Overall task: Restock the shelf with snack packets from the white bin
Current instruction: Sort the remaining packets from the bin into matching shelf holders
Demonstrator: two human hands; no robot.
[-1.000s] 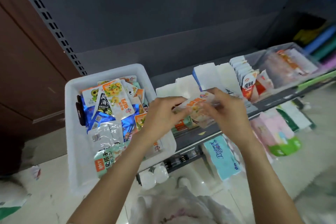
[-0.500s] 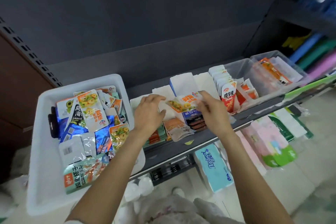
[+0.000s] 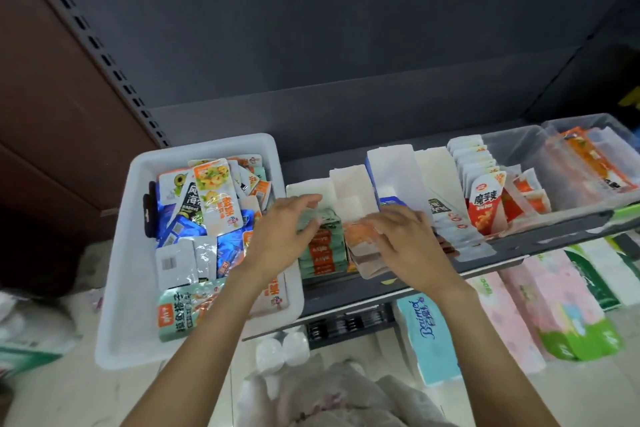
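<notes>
Dark grey shelf (image 3: pixel 502 250) under a plain grey back panel, pale floor (image 3: pixel 588 392) below with wrapped tissue packs (image 3: pixel 429 333) leaning against it. At the left end sits the white bin (image 3: pixel 117 288), smooth plastic, heaped with glossy snack packets (image 3: pixel 216 198). On the shelf, flat packets stand in rows between white dividers (image 3: pixel 349 187). Left hand (image 3: pixel 291 229) reaches palm down, fingers straight and spread, over the green packet row (image 3: pixel 323 250). Right hand (image 3: pixel 405 236), fingers curled, presses an orange packet (image 3: pixel 360 236) onto its stack; its grip looks closed on that packet.
</notes>
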